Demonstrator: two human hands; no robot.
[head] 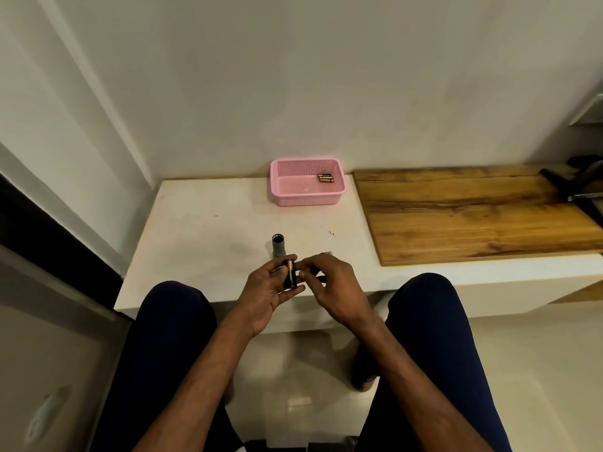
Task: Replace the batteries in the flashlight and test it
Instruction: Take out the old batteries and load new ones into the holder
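Observation:
A grey flashlight body stands upright on the white table, its open dark end facing up. Just in front of it my left hand holds a black and copper battery upright between thumb and fingers. My right hand is close beside it on the right, fingers curled around a small dark object that is mostly hidden. A small pale thing peeks out behind my right hand's knuckles. Two or three more batteries lie in the pink basket at the back of the table.
A wooden board covers the surface to the right. Dark objects lie at its far right end. The wall stands close behind the basket. My knees in dark trousers flank the table's front edge.

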